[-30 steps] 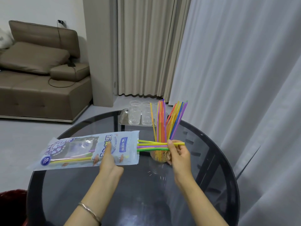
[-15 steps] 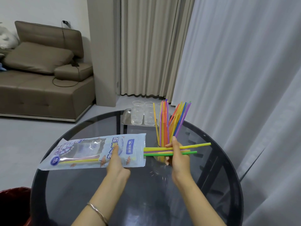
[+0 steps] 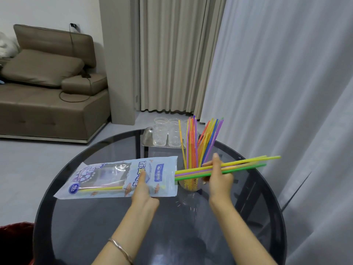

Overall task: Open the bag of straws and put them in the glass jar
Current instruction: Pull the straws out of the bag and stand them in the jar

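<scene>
Yellow, purple and green straws (image 3: 238, 166) slid farther out, pinched by right hand (image 3: 217, 176); left hand (image 3: 142, 190) grips bag (image 3: 107, 176).

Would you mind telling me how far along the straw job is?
The bag is open and many straws already stand in the glass jar. The right hand is drawing a small bunch out while the left hand holds the bag. One yellow straw is visible inside.

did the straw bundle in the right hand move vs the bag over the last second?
Yes. The straw bundle slid rightward, further out of the bag mouth, pulled by the right hand. The left hand holds the bag.
</scene>
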